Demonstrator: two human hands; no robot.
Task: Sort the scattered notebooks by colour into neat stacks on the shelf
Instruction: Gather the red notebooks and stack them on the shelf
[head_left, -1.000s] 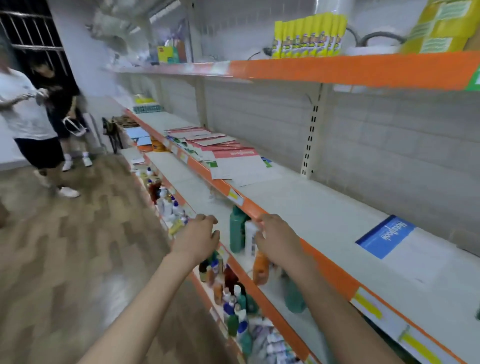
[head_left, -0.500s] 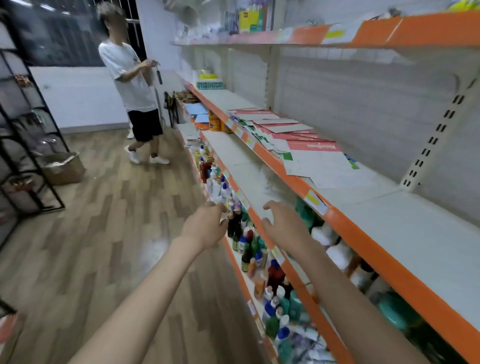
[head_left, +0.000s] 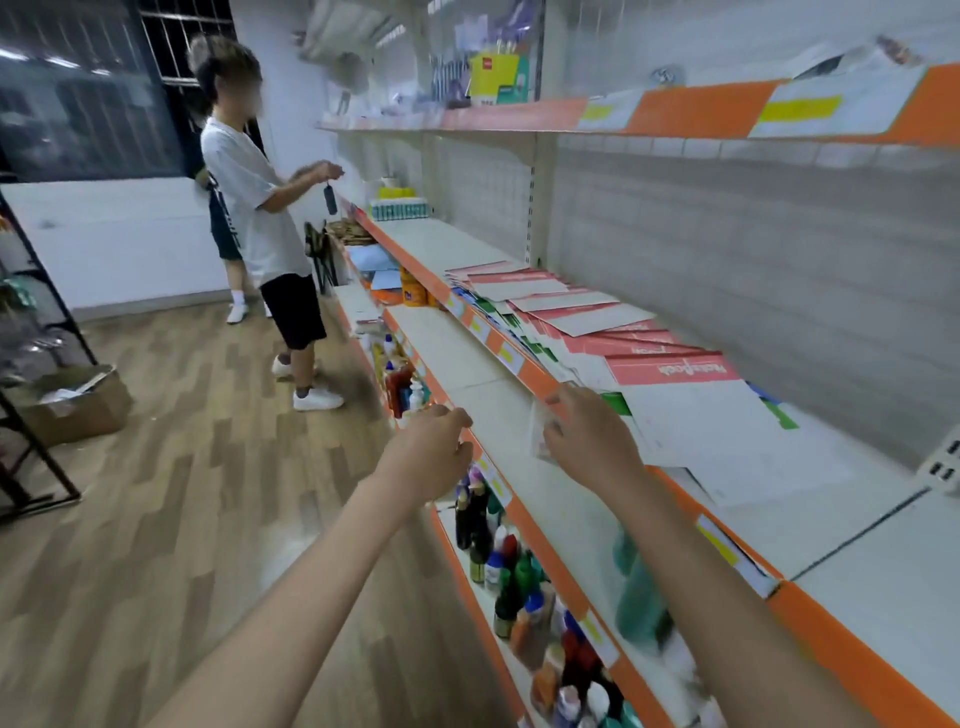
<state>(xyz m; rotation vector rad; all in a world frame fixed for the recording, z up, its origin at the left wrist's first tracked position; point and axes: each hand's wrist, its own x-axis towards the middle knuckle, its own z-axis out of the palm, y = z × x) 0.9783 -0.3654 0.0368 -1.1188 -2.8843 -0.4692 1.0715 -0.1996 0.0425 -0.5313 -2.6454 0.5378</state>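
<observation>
Step in hand, as judged: the approach to the scattered notebooks (head_left: 597, 332), before any pick-up. No sorting shows yet; the notebooks lie fanned and overlapping along the shelf (head_left: 857, 545), red covers uppermost, with green and blue edges showing beneath.

Right hand (head_left: 589, 441): raised at the shelf's orange front lip, fingers loosely curled. A pale blurred patch sits at the fingertips; whether it is a held item or the edge label cannot be told, so the grip is undetermined. The nearest red notebook (head_left: 675, 370) lies just beyond and to the right of this hand, apart from it.

Left hand (head_left: 434, 447): level with the right hand and to its left, out over the aisle side of the lower shelf edge. Fingers loosely curled, nothing held.

Also noted: bottles (head_left: 498, 561) crowd the shelf below both hands. 2 people (head_left: 260, 208) stand further down the aisle, well beyond both hands.

Next move, as judged: carry the right hand forward and to the right onto the nearest red cover, lift it off the pile without dragging the sheets beneath, and start 1 stack per colour on the bare shelf nearby. The overlap means each lift risks shifting its neighbours.
</observation>
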